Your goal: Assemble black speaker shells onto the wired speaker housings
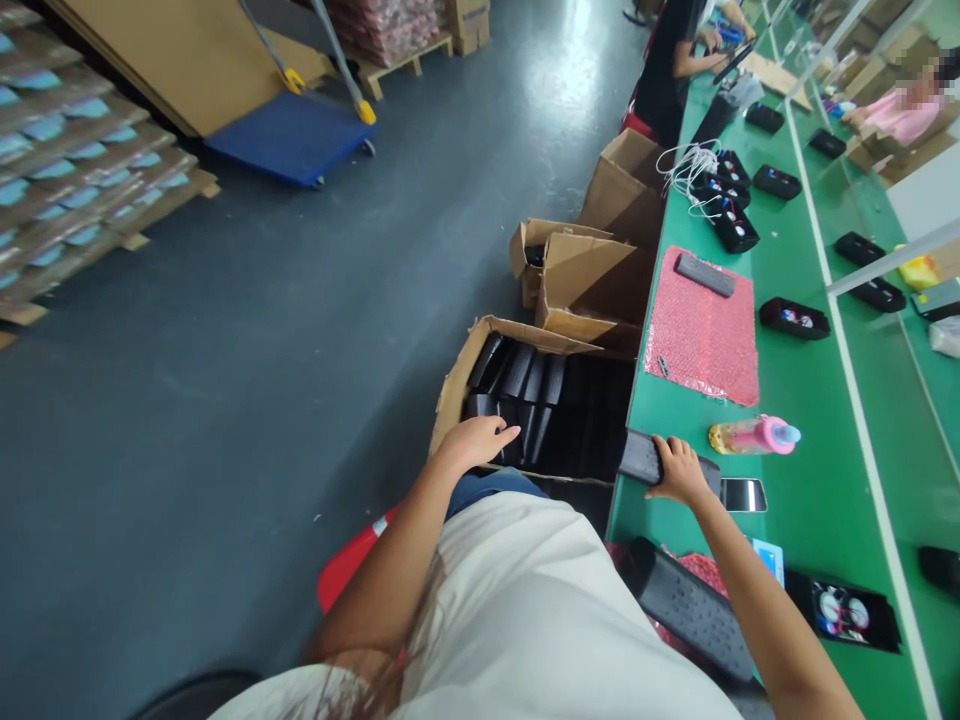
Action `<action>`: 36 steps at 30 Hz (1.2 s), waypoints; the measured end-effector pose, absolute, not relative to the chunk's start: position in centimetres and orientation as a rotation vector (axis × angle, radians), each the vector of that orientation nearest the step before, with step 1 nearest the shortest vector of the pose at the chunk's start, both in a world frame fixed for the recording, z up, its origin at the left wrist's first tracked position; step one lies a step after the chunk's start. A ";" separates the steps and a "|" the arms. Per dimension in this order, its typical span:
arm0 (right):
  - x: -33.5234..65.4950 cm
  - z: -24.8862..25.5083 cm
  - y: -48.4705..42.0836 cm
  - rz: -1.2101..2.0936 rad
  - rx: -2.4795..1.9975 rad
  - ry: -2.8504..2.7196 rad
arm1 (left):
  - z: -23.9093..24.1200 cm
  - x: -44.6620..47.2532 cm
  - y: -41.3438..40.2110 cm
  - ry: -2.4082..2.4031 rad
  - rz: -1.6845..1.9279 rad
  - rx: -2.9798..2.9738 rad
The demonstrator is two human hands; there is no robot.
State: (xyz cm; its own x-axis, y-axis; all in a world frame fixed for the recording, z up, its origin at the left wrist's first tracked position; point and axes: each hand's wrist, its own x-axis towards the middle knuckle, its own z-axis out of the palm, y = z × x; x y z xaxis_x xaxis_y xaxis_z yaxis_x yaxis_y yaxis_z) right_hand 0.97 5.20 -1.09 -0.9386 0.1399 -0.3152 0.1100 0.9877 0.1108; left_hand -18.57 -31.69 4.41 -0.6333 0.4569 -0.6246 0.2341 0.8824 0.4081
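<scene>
My left hand [480, 442] hovers over the near side of an open cardboard box [450, 400], its fingers apart and nothing visible in them. Black casings [534, 378] stand packed in rows inside, just beyond the fingers. On the green bench's near edge, my right hand [679, 472] is wrapped over a long dark grey casing [640, 457], which juts slightly past the edge. Close to that hand lie a phone [744, 495] and a pink-capped bottle [754, 435]. Another long dark casing with a dotted face [694, 605] rests beside my body, partly behind my right forearm.
Pink bubble wrap [701, 340] bears a grey casing [705, 274]. Open casings with wires [795, 317] and white cables [690, 170] are on the green bench [787, 400]. More cardboard boxes [592, 275] line its edge. A blue trolley [292, 135] stands left; co-workers sit farther along.
</scene>
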 end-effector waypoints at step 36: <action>1.8 1.2 2.2 -0.298 0.709 2.815 | 11.0 -11.1 -5.7 2.264 0.403 1.990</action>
State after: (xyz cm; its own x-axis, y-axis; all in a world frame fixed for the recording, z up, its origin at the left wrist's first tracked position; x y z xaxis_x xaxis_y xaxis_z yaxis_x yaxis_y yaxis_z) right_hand 1.81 2.15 1.19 -0.8586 0.4402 -0.2626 0.4854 0.8629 -0.1405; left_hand -11.08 -5.68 11.01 -0.1408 0.9851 0.0984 0.9586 0.1108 0.2623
